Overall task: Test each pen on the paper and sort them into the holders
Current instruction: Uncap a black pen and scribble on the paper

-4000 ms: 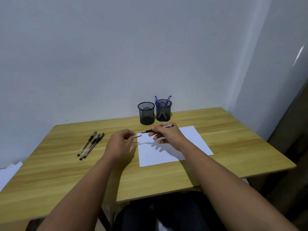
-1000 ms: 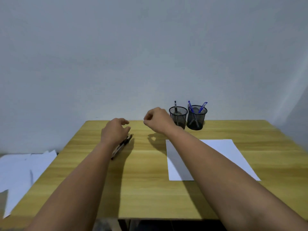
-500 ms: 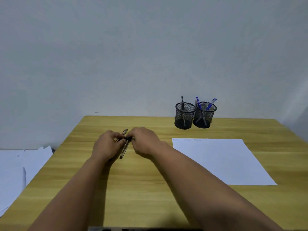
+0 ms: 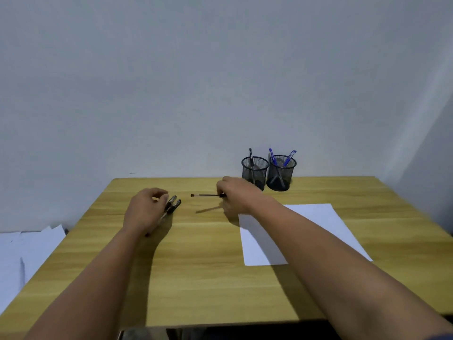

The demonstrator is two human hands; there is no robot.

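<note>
right hand (image 4: pixel 236 193) holds pen (image 4: pixel 206 195) above table (image 4: pixel 208 266).

Head-height view, forward-down over table (image 4: pixel 201 278)

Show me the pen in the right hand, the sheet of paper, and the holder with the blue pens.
Pen in the right hand (image 4: pixel 204 195): head view, middle of the exposed barrel.
Sheet of paper (image 4: pixel 326 223): head view, bare area right of the forearm.
Holder with the blue pens (image 4: pixel 282 176): head view, front mesh wall.

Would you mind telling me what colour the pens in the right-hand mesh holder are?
Blue: both pens in the right-hand mesh holder, seen in the head view.
</note>
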